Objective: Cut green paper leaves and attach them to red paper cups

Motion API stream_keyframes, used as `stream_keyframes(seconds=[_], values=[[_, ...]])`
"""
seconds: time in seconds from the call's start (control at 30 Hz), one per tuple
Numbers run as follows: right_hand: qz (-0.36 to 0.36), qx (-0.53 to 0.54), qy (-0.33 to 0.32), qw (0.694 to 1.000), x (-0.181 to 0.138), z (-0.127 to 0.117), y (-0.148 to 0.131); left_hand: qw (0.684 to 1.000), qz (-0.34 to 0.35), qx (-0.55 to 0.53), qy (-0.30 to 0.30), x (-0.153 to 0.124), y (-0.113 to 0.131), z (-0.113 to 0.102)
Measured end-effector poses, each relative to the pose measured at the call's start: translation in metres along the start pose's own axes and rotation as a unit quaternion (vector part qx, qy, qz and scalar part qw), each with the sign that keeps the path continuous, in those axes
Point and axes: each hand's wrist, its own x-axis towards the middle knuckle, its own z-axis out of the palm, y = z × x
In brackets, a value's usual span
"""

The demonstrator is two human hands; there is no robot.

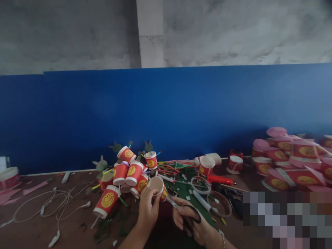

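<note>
My left hand [149, 209] is closed around a red and white paper cup [156, 184], its open mouth tipped toward me. My right hand [193, 223] grips black-handled scissors [195, 211]. The scissor blades reach the cup's right side; whether they cut into the wall I cannot tell. Left of my hands lies a heap of red paper cups [134, 173] with round yellow emblems. Some carry dark rabbit-shaped cutouts [100, 163]. One cup [107, 201] lies tilted on the table with a white stick out of its end.
Coloured sticks [176, 167] lie behind my hands. To the right are tape rolls [201, 185], a glue tube [201, 200], a red-handled tool [221, 180] and pink-trimmed cups [298, 159]. White earphones [54, 238] sprawl at left. A blue panel [166, 110] backs the table.
</note>
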Motion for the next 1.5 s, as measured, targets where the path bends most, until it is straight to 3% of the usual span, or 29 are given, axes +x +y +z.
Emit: stream_keyframes(seconds=[0.2,0.37,0.5,0.67,0.73,0.8,0.87,0.93,1.0,1.07,1.17,1.23,1.37,1.5], values=[[0.074,0.099,-0.012,0.992,-0.002,-0.007,0.001,0.999,-0.033,-0.029,-0.003,0.002,0.008,-0.005],[0.118,0.142,-0.021,0.983,0.000,-0.014,0.002,0.999,-0.017,-0.051,0.008,0.002,0.011,-0.007],[0.080,0.135,-0.035,0.987,0.002,-0.020,0.007,0.998,-0.012,-0.058,0.009,0.001,0.013,-0.007],[0.007,-0.027,-0.068,0.997,0.005,-0.035,-0.004,0.996,-0.037,-0.051,0.057,-0.001,0.012,-0.007],[-0.004,-0.154,0.015,0.988,0.009,-0.045,-0.011,0.996,-0.036,-0.056,0.059,-0.002,0.012,-0.008],[-0.012,-0.317,0.156,0.935,0.013,-0.058,-0.016,0.997,-0.027,-0.060,0.046,-0.003,0.014,-0.008],[-0.066,-0.490,0.257,0.831,0.016,-0.068,-0.020,0.998,-0.011,-0.062,0.024,-0.004,0.016,-0.008],[-0.108,-0.613,0.294,0.725,0.015,-0.075,-0.023,0.998,0.011,-0.054,0.006,-0.004,0.017,-0.009],[-0.098,-0.687,0.296,0.656,0.014,-0.075,-0.026,0.999,0.035,-0.037,-0.007,-0.005,0.017,-0.009],[-0.028,-0.717,0.293,0.632,0.012,-0.072,-0.029,0.998,0.051,-0.022,-0.020,-0.006,0.017,-0.009],[0.074,-0.713,0.298,0.630,0.010,-0.067,-0.033,0.997,0.057,-0.016,-0.047,-0.007,0.016,-0.008],[0.091,-0.707,0.304,0.632,0.010,-0.067,-0.033,0.996,0.057,-0.019,-0.064,-0.008,0.015,-0.006],[0.021,-0.729,0.311,0.609,0.008,-0.062,-0.029,0.994,0.051,-0.028,-0.093,-0.008,0.015,-0.005],[-0.109,-0.775,0.197,0.590,0.012,-0.051,-0.015,0.993,0.036,-0.043,-0.108,-0.008,0.016,-0.005]])
